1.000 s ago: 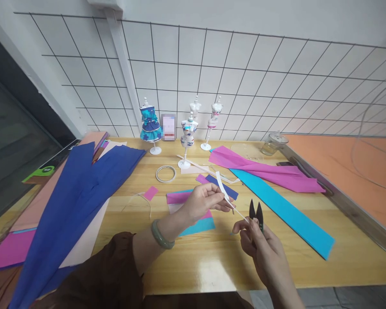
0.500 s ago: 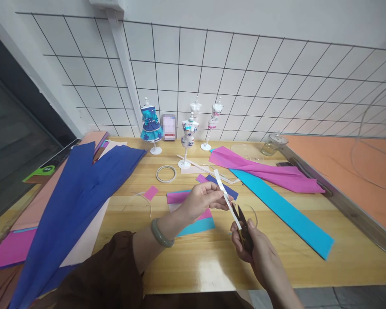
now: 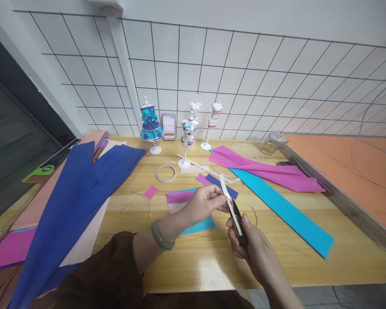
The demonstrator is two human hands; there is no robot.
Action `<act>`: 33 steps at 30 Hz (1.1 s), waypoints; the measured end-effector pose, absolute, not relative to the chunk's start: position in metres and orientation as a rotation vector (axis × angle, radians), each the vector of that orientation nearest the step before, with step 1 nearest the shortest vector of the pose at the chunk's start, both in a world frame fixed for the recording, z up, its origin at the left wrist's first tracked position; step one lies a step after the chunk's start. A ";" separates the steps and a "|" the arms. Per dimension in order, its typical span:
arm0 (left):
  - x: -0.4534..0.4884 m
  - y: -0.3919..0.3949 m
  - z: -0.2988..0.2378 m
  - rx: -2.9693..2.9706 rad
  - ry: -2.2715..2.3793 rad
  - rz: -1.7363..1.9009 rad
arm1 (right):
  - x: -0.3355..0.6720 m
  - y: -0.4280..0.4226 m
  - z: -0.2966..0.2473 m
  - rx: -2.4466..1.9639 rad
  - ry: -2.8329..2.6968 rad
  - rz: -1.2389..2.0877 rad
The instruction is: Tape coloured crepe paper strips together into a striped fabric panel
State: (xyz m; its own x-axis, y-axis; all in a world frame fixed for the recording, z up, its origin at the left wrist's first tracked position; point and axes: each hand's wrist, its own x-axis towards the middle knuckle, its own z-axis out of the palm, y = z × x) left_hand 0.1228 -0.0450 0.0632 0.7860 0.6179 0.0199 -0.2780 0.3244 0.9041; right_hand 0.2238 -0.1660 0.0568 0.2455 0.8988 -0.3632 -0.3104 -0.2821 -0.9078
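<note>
A narrow white strip (image 3: 224, 186) is pinched between the thumb and fingers of my left hand (image 3: 210, 199), its lower part running down toward my right hand (image 3: 249, 238). That hand grips a pair of dark scissors (image 3: 235, 210), whose blades lie along the strip, near my left fingertips. Whether the blades are fully closed is hard to see. Beneath my left forearm lie pink and turquoise paper pieces (image 3: 197, 226). A blue piece (image 3: 223, 186) and a small pink piece (image 3: 203, 179) rest just beyond my left hand.
Several small mannequins stand at the back, one in a blue dress (image 3: 150, 124). A tape roll (image 3: 166, 173) lies mid-table. Large blue paper (image 3: 83, 201) covers the left; magenta (image 3: 263, 169) and turquoise paper (image 3: 283, 208) lie right. A glass jar (image 3: 273, 145) stands at the back right.
The scissor blades, spread apart before, have come closer together alongside the strip. Both hands have shifted slightly, and the strip's top end has moved a little right and down.
</note>
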 end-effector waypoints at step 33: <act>0.125 -0.045 0.059 1.209 0.401 0.635 | 0.224 -0.158 0.062 -1.552 -0.698 1.114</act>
State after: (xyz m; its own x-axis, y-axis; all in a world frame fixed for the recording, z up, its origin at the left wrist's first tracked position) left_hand 0.1253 -0.0447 0.0590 0.7625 0.6454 0.0452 -0.2375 0.2143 0.9475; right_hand 0.2236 -0.1575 0.0621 0.3955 0.8689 -0.2975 -0.1112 -0.2762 -0.9546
